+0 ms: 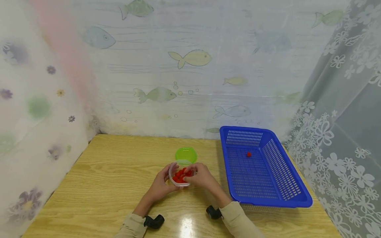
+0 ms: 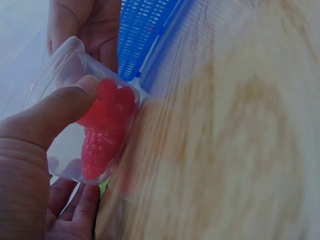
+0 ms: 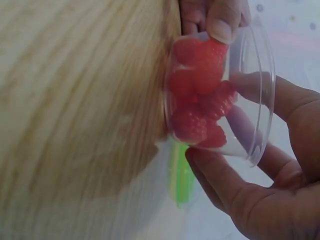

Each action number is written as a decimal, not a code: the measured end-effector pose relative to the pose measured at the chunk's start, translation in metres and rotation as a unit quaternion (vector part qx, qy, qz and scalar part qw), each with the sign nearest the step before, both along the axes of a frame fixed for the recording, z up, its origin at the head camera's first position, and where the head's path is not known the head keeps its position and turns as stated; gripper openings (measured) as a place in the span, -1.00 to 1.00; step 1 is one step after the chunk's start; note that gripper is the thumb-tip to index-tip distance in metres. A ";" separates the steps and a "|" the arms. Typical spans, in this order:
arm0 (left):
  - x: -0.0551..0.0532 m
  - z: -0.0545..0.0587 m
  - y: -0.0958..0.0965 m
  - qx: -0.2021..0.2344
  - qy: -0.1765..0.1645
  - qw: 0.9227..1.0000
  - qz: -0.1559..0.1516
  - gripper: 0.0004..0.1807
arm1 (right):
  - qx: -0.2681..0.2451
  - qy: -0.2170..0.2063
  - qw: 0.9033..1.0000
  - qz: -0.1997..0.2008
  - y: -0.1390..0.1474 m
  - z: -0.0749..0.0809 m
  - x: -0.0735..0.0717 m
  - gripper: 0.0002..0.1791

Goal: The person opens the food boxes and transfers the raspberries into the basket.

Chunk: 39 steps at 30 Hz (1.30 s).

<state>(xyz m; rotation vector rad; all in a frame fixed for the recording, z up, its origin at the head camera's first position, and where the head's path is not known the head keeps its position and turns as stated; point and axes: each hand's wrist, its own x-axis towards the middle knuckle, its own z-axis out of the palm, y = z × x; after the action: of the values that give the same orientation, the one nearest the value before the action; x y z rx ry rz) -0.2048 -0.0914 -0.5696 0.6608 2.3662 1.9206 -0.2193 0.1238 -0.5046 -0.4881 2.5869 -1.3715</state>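
A clear plastic container (image 1: 171,174) with red raspberries (image 1: 178,177) in it is held just above the table by my left hand (image 1: 163,185). The left thumb lies along its near side in the left wrist view, with fingers on the opposite side. My right hand (image 1: 201,177) reaches over the rim, its thumb and index finger down among the berries. In the right wrist view, those fingertips pinch one raspberry (image 3: 220,100); other right fingers (image 3: 220,175) stay outside the wall. Behind the container lies a green lid (image 1: 186,155), partly covered in the head view.
To the right stands a large blue plastic basket (image 1: 224,165) with slotted walls, holding one red raspberry (image 1: 248,154). The wooden table (image 1: 119,165) meets a fish-patterned curtain (image 1: 154,109) at its back edge. Sheer flowered curtain hangs at the right.
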 end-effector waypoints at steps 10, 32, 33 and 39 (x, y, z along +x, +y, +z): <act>0.000 -0.003 0.000 0.001 0.004 1.000 0.005 0.00 | 0.015 0.018 1.000 0.020 -0.003 -0.001 0.000 -0.86; 0.002 -0.003 0.002 0.001 0.003 1.000 0.002 0.00 | 0.035 -0.014 0.998 0.049 0.000 0.002 -0.005 -0.89; 0.002 -0.003 0.002 0.001 0.004 1.000 0.002 0.00 | 0.025 -0.010 0.998 0.048 0.000 0.001 -0.005 -0.89; 0.000 -0.001 0.002 0.008 -0.002 1.000 0.008 0.00 | -0.069 0.012 0.996 0.059 -0.002 -0.007 -0.001 -0.84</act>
<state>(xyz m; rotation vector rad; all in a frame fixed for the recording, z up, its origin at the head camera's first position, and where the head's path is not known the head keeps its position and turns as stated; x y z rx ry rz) -0.2044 -0.0897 -0.5711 0.6399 2.3641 1.9462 -0.2205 0.1215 -0.5111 -0.6713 2.4481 -1.5193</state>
